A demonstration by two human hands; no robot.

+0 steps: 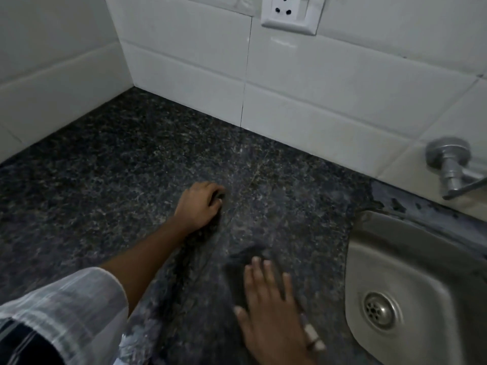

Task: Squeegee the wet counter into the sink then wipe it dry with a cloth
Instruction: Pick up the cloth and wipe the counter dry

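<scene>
The dark speckled granite counter fills the middle of the view. My left hand rests on it near the centre, fingers curled around a bunched dark cloth that trails back under my forearm. My right hand lies flat with its fingers spread on another dark patch of cloth, close to the steel sink at the right. Whether both patches belong to one cloth is unclear. No squeegee is visible.
White tiled walls meet in a corner at the back left. A white wall socket sits high on the back wall. A metal tap juts out above the sink, whose drain shows at the lower right.
</scene>
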